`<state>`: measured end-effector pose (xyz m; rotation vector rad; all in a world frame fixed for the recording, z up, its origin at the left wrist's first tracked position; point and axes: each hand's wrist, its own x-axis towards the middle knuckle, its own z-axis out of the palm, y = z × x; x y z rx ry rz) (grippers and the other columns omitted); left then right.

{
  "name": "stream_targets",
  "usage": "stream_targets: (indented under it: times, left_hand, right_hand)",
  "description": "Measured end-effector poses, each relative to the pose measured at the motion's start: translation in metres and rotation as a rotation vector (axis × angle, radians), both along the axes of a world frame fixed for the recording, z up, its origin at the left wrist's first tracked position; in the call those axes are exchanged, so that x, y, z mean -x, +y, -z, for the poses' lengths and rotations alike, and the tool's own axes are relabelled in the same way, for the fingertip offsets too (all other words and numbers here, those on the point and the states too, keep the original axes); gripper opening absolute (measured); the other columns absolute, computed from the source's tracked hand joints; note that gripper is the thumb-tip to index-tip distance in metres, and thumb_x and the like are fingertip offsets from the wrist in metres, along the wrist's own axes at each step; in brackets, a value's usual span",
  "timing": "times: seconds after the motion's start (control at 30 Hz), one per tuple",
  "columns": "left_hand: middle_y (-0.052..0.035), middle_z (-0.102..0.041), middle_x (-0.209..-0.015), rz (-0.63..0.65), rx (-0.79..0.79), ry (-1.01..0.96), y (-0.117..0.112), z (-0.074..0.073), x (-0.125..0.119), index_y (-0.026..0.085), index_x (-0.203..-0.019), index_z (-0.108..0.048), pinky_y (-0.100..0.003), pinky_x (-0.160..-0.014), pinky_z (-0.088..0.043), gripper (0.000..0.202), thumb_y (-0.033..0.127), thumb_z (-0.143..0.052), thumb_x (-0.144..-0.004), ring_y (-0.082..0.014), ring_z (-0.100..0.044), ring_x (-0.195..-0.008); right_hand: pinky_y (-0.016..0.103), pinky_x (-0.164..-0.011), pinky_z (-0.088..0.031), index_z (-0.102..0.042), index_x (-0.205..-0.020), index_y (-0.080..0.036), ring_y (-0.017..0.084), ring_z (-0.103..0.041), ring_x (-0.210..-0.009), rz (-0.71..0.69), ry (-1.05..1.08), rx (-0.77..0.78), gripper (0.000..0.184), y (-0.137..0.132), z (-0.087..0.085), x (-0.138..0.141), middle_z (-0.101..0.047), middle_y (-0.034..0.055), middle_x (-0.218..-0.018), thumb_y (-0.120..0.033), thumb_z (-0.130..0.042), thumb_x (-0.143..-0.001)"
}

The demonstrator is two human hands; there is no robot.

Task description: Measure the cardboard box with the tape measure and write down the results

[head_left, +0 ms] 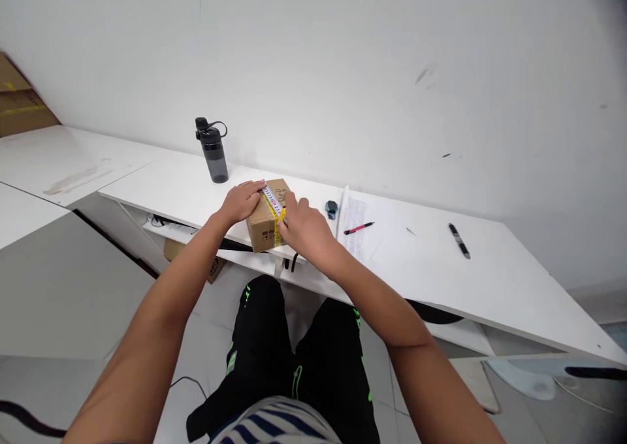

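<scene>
**Taped cardboard box (261, 228) under the left hand (241, 200), yellow tool (283, 215) in the right hand (307, 227)**

The cardboard box sits at the near edge of the white bench (514, 281). Yellow tape (277, 236) runs down its near face, and a white strip with printed characters (271, 197) crosses its top. The left hand lies over the box's left upper edge, its grip loose, fingers stretched along the top rather than wrapped around. The right hand's grip is closed on the yellow tool at the box's right side, by the tape; the tool's tip is hidden, so whether it cuts into anything cannot be told.

Behind and left of the box stands a dark bottle (216, 160). Near the box on its right lies a watch (332, 206); beyond that are paper sheets (356, 209) with a red pen (359, 228) on them. A black marker (459, 240) lies well apart from the box, farther right.
</scene>
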<state>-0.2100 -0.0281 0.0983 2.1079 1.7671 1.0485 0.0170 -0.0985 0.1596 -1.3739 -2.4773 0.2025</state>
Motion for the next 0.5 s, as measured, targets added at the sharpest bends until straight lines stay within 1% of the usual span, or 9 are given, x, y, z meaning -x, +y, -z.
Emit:
stream_targets:
  times: [0.07,0.2,0.27,0.37,0.5]
  left_hand:
    - [0.0001,-0.056,-0.142,0.018,-0.006,-0.021,0.002,0.002,0.002,0.025,-0.129,-0.064,-0.045,-0.118,-0.025,0.048,0.033,-0.047,-0.085,-0.0298,-0.042,-0.135]
    - [-0.0001,-0.055,-0.143,0.042,-0.017,-0.049,0.005,0.007,0.004,0.025,-0.13,-0.063,-0.045,-0.119,-0.024,0.049,0.033,-0.047,-0.084,-0.0301,-0.041,-0.136]
    - [-0.0003,-0.054,-0.144,0.05,-0.028,-0.052,0.007,0.01,0.006,0.024,-0.131,-0.062,-0.045,-0.12,-0.023,0.05,0.033,-0.046,-0.085,-0.0293,-0.04,-0.137]
    - [-0.0022,-0.052,-0.146,0.052,-0.03,-0.049,0.008,0.014,0.008,0.022,-0.133,-0.06,-0.046,-0.12,-0.022,0.052,0.032,-0.045,-0.084,-0.0291,-0.039,-0.138]
    - [-0.0026,-0.053,-0.145,0.062,-0.038,-0.105,0.006,0.015,0.008,0.023,-0.129,-0.063,-0.046,-0.121,-0.02,0.05,0.031,-0.05,-0.082,-0.0289,-0.039,-0.138]
  right_hand:
    - [0.038,-0.071,-0.048,-0.03,-0.141,-0.018,0.03,-0.063,-0.088,0.014,-0.01,-0.019,0.052,-0.005,0.004,-0.004,-0.056,0.0205,-0.116,-0.028,-0.048,-0.093]
    - [0.037,-0.068,-0.048,-0.032,-0.14,-0.016,0.029,-0.064,-0.084,0.054,-0.01,-0.037,0.052,-0.003,0.008,-0.003,-0.058,0.02,-0.113,-0.032,-0.049,-0.093]
    - [0.038,-0.068,-0.048,-0.032,-0.141,-0.015,0.029,-0.064,-0.084,0.063,-0.004,-0.04,0.054,0.001,0.008,0.001,-0.058,0.0205,-0.114,-0.033,-0.049,-0.093]
    - [0.038,-0.07,-0.047,-0.028,-0.144,-0.016,0.029,-0.064,-0.085,0.061,0.0,-0.04,0.059,0.007,0.004,0.004,-0.059,0.0202,-0.116,-0.033,-0.051,-0.092]
    - [0.038,-0.07,-0.048,-0.025,-0.146,-0.019,0.03,-0.064,-0.086,0.04,0.019,-0.046,0.065,0.01,-0.001,0.004,-0.062,0.0173,-0.111,-0.035,-0.054,-0.09]
